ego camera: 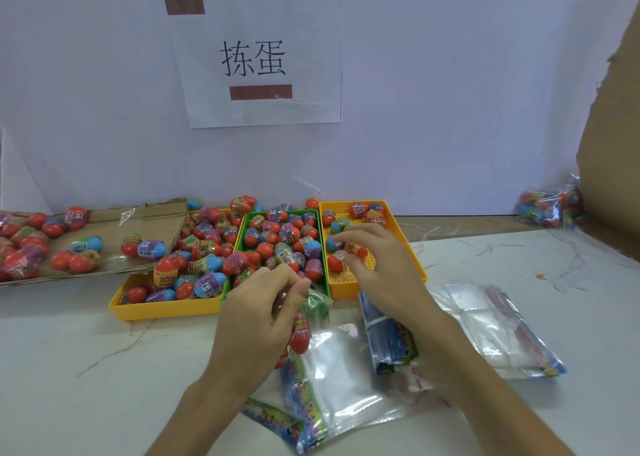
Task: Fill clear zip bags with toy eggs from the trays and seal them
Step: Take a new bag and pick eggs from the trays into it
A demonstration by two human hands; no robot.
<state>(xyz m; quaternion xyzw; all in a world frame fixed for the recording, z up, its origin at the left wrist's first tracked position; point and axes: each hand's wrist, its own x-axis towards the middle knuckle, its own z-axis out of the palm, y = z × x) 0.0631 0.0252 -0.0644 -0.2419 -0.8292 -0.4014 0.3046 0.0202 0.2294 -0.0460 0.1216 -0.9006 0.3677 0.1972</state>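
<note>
Three trays of wrapped toy eggs stand side by side: a left yellow tray (162, 308), a green tray (242, 233) in the middle and a right yellow tray (401, 237). My left hand (263, 317) pinches the mouth of a clear zip bag (346, 372) in front of the green tray, with a red egg (300, 334) hanging inside it by my fingers. My right hand (377, 261) reaches into the right yellow tray and its fingers curl round a red egg (356, 249) there.
A stack of clear zip bags (491, 324) and a banded blue bundle (388, 334) lie at the right. Loose eggs sit on cardboard (114, 233) at the left. A filled bag (550, 206) rests far right by a cardboard wall (609, 143).
</note>
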